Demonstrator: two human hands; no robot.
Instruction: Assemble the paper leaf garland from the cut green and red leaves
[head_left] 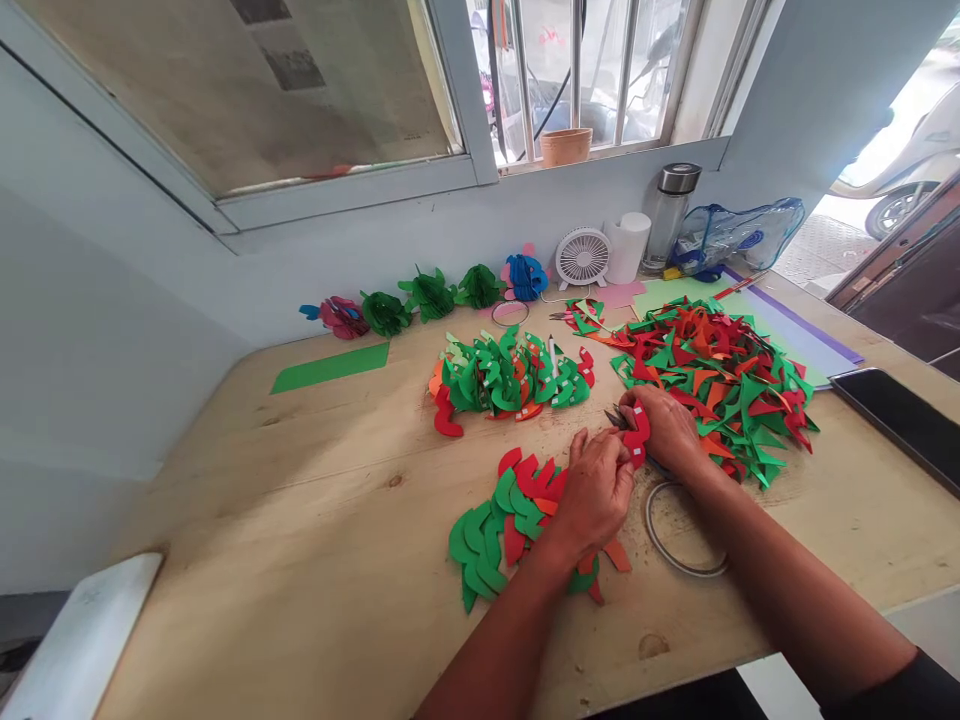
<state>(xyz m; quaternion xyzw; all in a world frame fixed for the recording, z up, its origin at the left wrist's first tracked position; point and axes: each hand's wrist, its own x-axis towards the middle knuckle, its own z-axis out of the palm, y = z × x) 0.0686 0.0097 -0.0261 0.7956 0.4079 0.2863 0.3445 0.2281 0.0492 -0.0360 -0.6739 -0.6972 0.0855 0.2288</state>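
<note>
A red curved paper cutout (637, 447) with small white squares on it is pinched in my left hand (598, 488). My right hand (664, 425) is closed at the cutout's far side. Dark pointed blades, seemingly of small scissors (616, 418), stick out from it; their handles are mostly hidden. Below my left hand lies a loose pile of green, red and orange curved cutouts (487, 540). Farther back, a heap of similar cutouts (510, 370) carries white squares. A thin roll of tape (651, 530) lies beside my right forearm.
Paper scraps (720, 390) are heaped at right, near a phone (900, 420). Along the wall stand folded paper figures (431, 295), a small fan (583, 257), a white cylinder (628, 248) and a bottle (670, 220). A green strip (330, 368) lies at left.
</note>
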